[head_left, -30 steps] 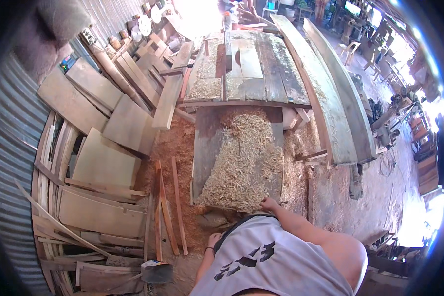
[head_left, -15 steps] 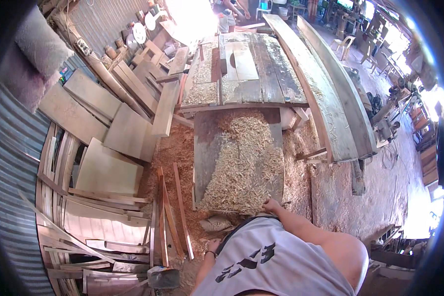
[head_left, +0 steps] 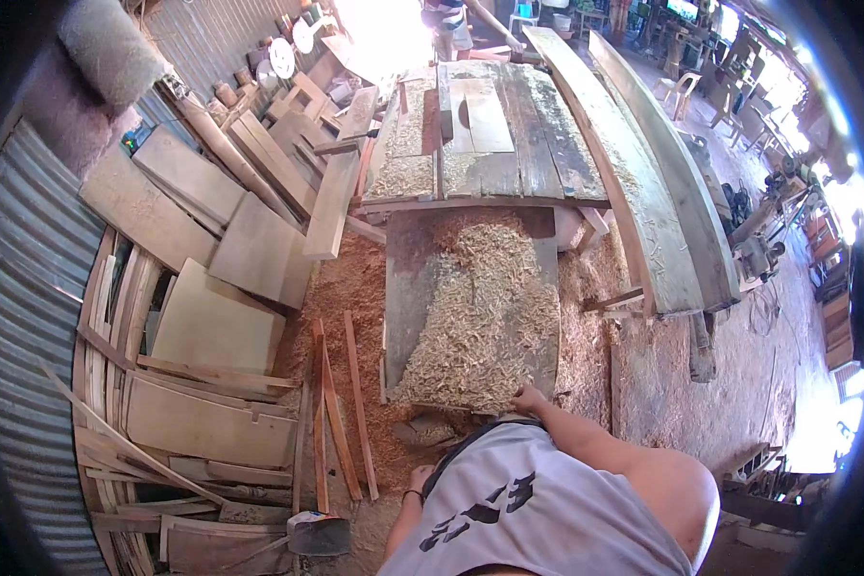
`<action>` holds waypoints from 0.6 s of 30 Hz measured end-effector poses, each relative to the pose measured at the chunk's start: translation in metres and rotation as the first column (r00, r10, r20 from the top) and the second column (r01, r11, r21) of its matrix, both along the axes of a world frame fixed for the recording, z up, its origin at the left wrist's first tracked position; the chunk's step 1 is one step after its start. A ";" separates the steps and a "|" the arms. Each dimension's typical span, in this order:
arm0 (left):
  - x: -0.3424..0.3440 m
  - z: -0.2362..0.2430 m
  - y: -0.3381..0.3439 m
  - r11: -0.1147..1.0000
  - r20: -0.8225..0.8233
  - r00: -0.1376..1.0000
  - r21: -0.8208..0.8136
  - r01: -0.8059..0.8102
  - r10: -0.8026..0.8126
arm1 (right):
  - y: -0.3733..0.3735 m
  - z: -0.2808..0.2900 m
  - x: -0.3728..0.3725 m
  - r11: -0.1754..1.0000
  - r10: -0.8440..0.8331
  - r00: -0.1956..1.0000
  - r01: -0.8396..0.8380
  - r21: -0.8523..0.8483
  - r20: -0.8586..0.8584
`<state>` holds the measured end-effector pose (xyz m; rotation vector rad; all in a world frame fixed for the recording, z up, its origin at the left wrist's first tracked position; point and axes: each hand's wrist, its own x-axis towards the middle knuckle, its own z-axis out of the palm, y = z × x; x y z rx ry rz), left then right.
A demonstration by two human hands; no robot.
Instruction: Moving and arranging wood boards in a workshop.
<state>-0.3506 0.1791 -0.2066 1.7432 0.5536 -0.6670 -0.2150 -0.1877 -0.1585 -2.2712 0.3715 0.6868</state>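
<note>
A long dark board [head_left: 403,288] stretches out in front of me, its middle and near end heaped with pale wood shavings [head_left: 480,326]. My right hand [head_left: 527,398] is closed at its near right corner, fingers curled on the edge. Down by my left side is my left hand [head_left: 420,478], a dark band on its wrist. My shirt and body partly hide it, and its fingers are not clear. Just ahead of it, close to the board's near end, lies a crumpled brownish bag-like thing [head_left: 424,431].
Beyond the board stands a worktable [head_left: 538,158] strewn with shavings. Two long planks [head_left: 643,192] slant along the right. Thin wood strips [head_left: 358,403], stacked panels [head_left: 216,322] and a dustpan-like scoop [head_left: 319,536] lie left. A person [head_left: 448,31] stands at the far end.
The view has shifted slightly, so the scene sits a little to the right. At the far end the other person has changed posture. My hands have kept their places.
</note>
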 end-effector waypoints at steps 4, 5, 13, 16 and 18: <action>-0.002 -0.013 0.003 0.999 -0.018 1.000 -0.048 -0.023 0.022 | 0.003 0.001 -0.001 0.999 -0.022 0.997 0.025 0.043 -0.071; -0.001 -0.008 0.000 0.998 -0.024 0.999 -0.048 -0.032 0.030 | 0.002 0.001 -0.002 0.999 -0.026 0.998 0.028 0.045 -0.064; 0.003 0.007 -0.005 0.997 -0.018 1.000 -0.077 0.001 -0.002 | -0.004 0.001 -0.007 1.000 -0.028 0.999 0.028 -0.007 -0.040; 0.003 0.002 -0.002 0.999 -0.011 0.999 0.028 0.040 -0.040 | 0.000 0.010 -0.007 0.999 -0.041 0.997 0.042 0.001 -0.060; 0.002 -0.004 -0.002 1.000 -0.023 1.000 0.001 0.011 -0.011 | 0.001 0.013 -0.007 0.998 -0.062 0.995 0.064 0.015 -0.082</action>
